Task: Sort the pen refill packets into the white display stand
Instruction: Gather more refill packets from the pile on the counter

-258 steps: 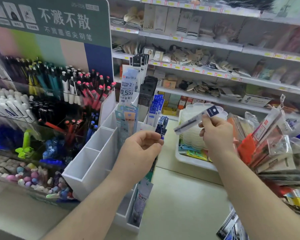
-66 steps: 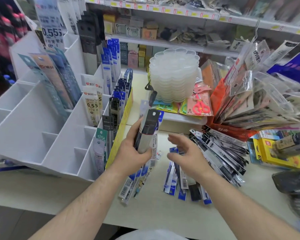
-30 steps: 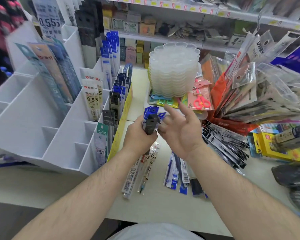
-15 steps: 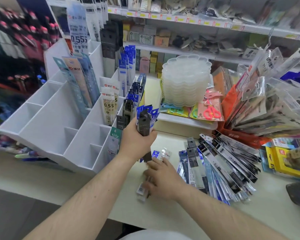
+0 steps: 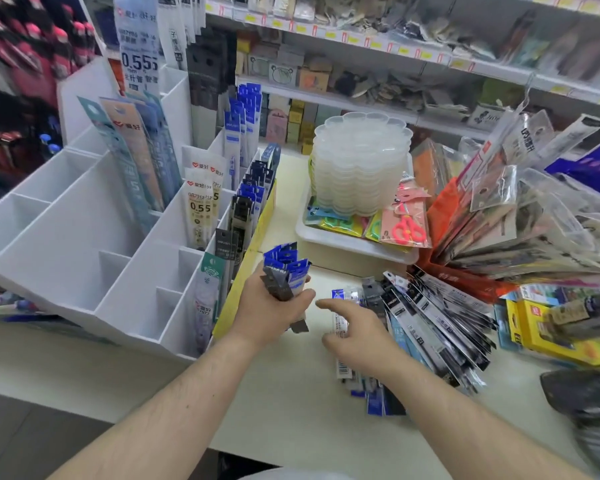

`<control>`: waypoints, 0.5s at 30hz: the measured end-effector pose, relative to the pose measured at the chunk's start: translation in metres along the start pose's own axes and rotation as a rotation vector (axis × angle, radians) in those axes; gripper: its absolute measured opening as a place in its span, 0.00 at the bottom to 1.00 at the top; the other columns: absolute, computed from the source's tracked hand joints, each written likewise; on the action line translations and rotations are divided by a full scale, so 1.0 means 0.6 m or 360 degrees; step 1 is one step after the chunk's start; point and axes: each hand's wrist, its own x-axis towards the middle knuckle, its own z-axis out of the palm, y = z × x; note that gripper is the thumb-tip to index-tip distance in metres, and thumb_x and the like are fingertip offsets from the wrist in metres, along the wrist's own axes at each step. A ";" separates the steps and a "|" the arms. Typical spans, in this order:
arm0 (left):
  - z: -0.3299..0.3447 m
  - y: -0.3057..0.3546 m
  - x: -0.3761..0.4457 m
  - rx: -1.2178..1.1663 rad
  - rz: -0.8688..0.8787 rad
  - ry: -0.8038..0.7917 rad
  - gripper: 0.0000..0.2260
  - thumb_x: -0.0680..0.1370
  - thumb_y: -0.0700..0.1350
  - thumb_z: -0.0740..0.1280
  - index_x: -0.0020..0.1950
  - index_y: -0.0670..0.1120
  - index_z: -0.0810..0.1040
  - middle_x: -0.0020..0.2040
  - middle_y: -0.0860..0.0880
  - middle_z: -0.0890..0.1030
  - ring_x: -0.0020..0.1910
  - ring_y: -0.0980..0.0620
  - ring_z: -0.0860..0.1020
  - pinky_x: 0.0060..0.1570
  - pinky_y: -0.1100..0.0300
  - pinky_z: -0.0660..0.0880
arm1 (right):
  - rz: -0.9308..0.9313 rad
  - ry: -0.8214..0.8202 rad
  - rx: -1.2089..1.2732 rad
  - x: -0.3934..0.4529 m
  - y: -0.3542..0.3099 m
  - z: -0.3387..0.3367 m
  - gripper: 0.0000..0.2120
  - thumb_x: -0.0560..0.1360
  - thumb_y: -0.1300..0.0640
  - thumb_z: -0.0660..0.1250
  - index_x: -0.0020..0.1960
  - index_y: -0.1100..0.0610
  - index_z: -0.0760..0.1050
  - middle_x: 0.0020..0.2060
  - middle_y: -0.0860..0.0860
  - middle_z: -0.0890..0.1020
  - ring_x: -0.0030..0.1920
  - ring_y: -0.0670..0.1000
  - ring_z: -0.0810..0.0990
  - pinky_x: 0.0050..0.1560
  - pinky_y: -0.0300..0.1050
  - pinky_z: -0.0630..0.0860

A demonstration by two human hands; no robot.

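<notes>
At the counter's middle, the left hand (image 5: pixel 271 311) is clenched round an upright bundle of packets (image 5: pixel 284 271), blue and black card tops over glossy film. The right hand (image 5: pixel 355 332), fingers spread and empty, hovers over the loose pile (image 5: pixel 426 327) at three o'clock. Gathering seems underway; next comes picking another flat, slippery sleeve, then slotting the bundle into the white stand (image 5: pixel 84 244) at nine o'clock.

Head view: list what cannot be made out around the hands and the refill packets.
- Bundle of packets: the left hand covers its middle, so the count is unclear.
- Loose packets on the counter: the right hand hides some, and they overlap.
- White display stand: cut off by the left edge.
- Far right: motion blur smears the dark item.
</notes>
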 end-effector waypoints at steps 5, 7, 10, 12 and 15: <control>0.007 -0.041 -0.005 -0.0083 0.0003 -0.0068 0.25 0.61 0.48 0.76 0.55 0.39 0.79 0.41 0.55 0.84 0.41 0.58 0.80 0.44 0.65 0.78 | -0.0012 -0.0193 0.0087 -0.003 -0.019 0.017 0.30 0.67 0.64 0.62 0.63 0.37 0.73 0.57 0.38 0.81 0.50 0.40 0.79 0.48 0.32 0.74; 0.011 -0.054 -0.010 -0.0091 -0.0077 -0.0090 0.25 0.60 0.51 0.75 0.52 0.39 0.80 0.41 0.54 0.84 0.42 0.56 0.81 0.45 0.60 0.79 | -0.0011 -0.0245 0.0018 -0.004 -0.024 0.023 0.29 0.68 0.65 0.62 0.63 0.40 0.74 0.57 0.43 0.81 0.55 0.45 0.78 0.52 0.31 0.73; 0.015 -0.064 -0.010 -0.0122 -0.0147 -0.0133 0.19 0.60 0.49 0.74 0.46 0.41 0.79 0.37 0.52 0.83 0.39 0.53 0.79 0.42 0.54 0.78 | -0.0032 -0.0302 -0.0171 -0.001 -0.025 0.030 0.27 0.69 0.66 0.63 0.66 0.49 0.74 0.60 0.47 0.79 0.62 0.49 0.73 0.73 0.48 0.63; 0.015 -0.059 -0.009 -0.0097 -0.0123 -0.0162 0.15 0.60 0.50 0.74 0.42 0.44 0.78 0.35 0.53 0.82 0.36 0.54 0.78 0.39 0.58 0.77 | -0.0021 -0.0305 -0.0233 0.001 -0.024 0.032 0.26 0.69 0.64 0.64 0.65 0.51 0.73 0.60 0.49 0.79 0.62 0.49 0.72 0.75 0.53 0.60; 0.011 -0.041 -0.012 -0.0096 -0.0107 -0.0149 0.09 0.63 0.44 0.75 0.39 0.47 0.79 0.34 0.54 0.81 0.36 0.55 0.77 0.38 0.62 0.75 | -0.0050 -0.0214 -0.0129 0.000 -0.027 0.029 0.26 0.67 0.61 0.63 0.63 0.48 0.76 0.59 0.47 0.81 0.61 0.48 0.75 0.69 0.45 0.68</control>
